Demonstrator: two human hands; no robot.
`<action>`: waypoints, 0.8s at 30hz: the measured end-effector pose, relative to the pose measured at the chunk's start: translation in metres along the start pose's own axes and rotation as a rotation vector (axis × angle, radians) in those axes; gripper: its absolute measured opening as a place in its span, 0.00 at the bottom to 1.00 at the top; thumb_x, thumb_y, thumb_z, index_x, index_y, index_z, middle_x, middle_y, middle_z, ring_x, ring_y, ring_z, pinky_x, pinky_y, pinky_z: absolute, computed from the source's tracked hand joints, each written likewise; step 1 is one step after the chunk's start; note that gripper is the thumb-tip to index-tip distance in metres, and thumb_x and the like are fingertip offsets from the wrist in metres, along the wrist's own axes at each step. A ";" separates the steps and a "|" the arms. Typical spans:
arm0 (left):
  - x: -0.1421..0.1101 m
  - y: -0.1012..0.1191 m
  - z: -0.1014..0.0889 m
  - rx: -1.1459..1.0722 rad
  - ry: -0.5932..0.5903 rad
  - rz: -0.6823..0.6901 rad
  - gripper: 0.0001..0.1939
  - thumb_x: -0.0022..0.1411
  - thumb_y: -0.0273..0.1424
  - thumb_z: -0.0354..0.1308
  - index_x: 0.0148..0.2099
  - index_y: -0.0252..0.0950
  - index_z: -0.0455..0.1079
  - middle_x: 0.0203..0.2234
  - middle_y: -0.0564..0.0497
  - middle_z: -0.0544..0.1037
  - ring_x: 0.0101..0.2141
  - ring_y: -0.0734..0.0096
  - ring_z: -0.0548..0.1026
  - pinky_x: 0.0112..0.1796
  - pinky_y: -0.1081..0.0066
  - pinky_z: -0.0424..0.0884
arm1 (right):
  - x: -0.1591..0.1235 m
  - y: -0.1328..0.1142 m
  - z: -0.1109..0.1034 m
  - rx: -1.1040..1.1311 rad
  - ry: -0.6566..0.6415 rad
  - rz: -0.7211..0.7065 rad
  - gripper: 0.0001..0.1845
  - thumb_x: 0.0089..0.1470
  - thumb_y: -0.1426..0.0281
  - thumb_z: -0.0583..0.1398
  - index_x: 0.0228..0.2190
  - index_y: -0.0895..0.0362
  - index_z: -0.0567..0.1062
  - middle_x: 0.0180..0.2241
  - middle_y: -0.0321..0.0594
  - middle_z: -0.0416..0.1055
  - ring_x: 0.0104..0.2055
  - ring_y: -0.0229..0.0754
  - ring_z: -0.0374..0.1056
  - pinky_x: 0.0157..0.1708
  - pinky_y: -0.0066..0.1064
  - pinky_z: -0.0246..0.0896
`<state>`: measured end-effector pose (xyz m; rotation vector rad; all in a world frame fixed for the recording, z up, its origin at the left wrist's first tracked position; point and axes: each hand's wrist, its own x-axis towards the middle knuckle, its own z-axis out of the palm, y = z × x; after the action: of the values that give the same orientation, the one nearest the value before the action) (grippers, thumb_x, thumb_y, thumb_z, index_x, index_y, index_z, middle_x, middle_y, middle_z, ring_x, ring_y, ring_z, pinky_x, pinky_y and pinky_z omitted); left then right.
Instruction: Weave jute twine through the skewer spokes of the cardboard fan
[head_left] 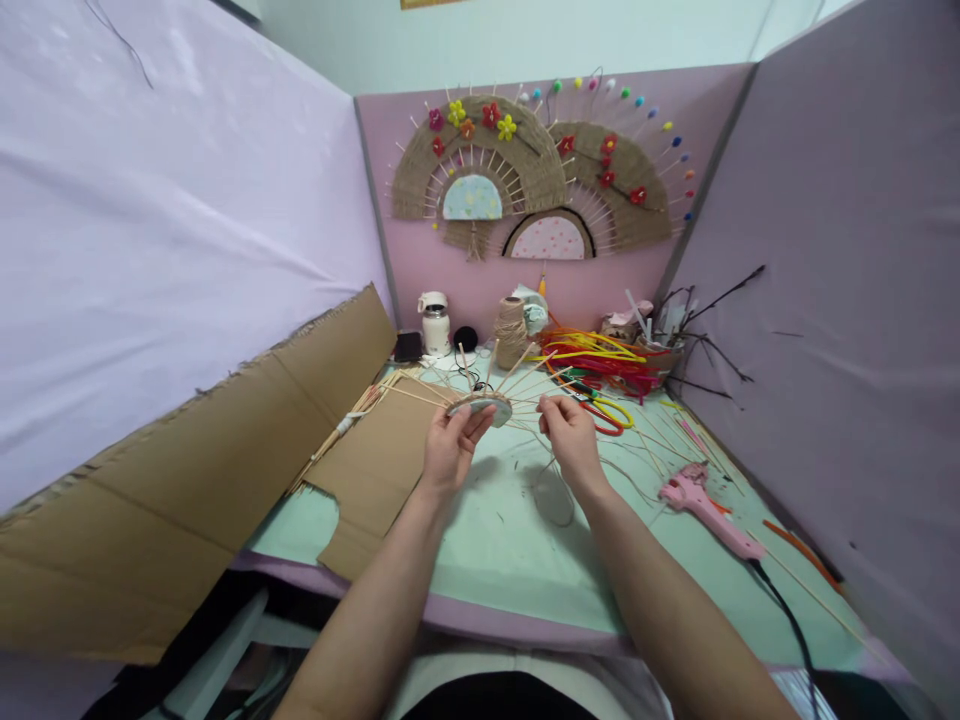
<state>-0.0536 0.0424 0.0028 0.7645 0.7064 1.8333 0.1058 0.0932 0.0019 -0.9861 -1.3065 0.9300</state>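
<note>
My left hand (448,445) is closed on the edge of a small half-round card piece (481,405) with thin wooden sticks fanning out from it, held above the pale green table (510,560). My right hand (568,435) is pinched to the right of it on a thin strand of jute twine that trails down to the table. Both hands hover over the middle of the table.
A pink glue gun (705,505) lies at the right with its black cord. Brown cardboard sheets (225,450) cover the left side. At the back stand a twine spool (511,332), a white jar (435,322), coloured pipe cleaners (600,362), scissors and dark twigs. Finished woven fans (480,165) hang on the pink wall.
</note>
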 end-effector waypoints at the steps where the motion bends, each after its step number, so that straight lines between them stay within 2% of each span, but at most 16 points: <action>1: 0.000 -0.001 0.000 0.007 -0.002 0.002 0.18 0.50 0.37 0.70 0.39 0.38 0.66 0.35 0.52 0.83 0.38 0.65 0.82 0.46 0.62 0.75 | 0.000 0.001 0.000 0.003 0.000 0.002 0.18 0.54 0.55 0.59 0.23 0.55 0.70 0.16 0.30 0.62 0.20 0.35 0.54 0.22 0.29 0.48; 7: 0.004 -0.006 -0.005 0.021 0.077 0.005 0.18 0.45 0.34 0.73 0.36 0.36 0.70 0.31 0.51 0.83 0.34 0.67 0.82 0.41 0.67 0.75 | -0.001 0.001 0.001 0.003 -0.016 -0.015 0.18 0.54 0.54 0.59 0.23 0.55 0.70 0.16 0.29 0.62 0.20 0.35 0.53 0.22 0.29 0.48; 12: 0.008 -0.008 -0.008 0.038 0.118 0.019 0.16 0.45 0.34 0.73 0.34 0.36 0.72 0.28 0.53 0.82 0.32 0.70 0.81 0.38 0.70 0.73 | -0.006 -0.005 0.003 -0.026 -0.050 -0.032 0.18 0.56 0.55 0.58 0.23 0.55 0.70 0.17 0.30 0.62 0.20 0.35 0.53 0.22 0.29 0.48; 19: 0.010 -0.009 -0.010 0.003 0.140 0.033 0.17 0.43 0.33 0.74 0.33 0.36 0.70 0.25 0.56 0.79 0.27 0.75 0.79 0.37 0.71 0.73 | -0.008 -0.006 0.004 -0.036 -0.077 -0.037 0.16 0.56 0.59 0.57 0.22 0.55 0.69 0.17 0.30 0.61 0.20 0.35 0.53 0.23 0.29 0.48; 24: 0.009 -0.005 -0.006 -0.048 0.172 0.014 0.18 0.41 0.31 0.74 0.32 0.35 0.69 0.23 0.57 0.79 0.23 0.77 0.78 0.29 0.76 0.71 | -0.009 -0.007 0.004 -0.026 -0.084 -0.048 0.16 0.57 0.59 0.57 0.23 0.55 0.69 0.17 0.30 0.61 0.21 0.35 0.53 0.24 0.29 0.48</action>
<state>-0.0586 0.0518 -0.0029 0.5870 0.7659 1.9372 0.1010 0.0823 0.0059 -0.9400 -1.4099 0.9290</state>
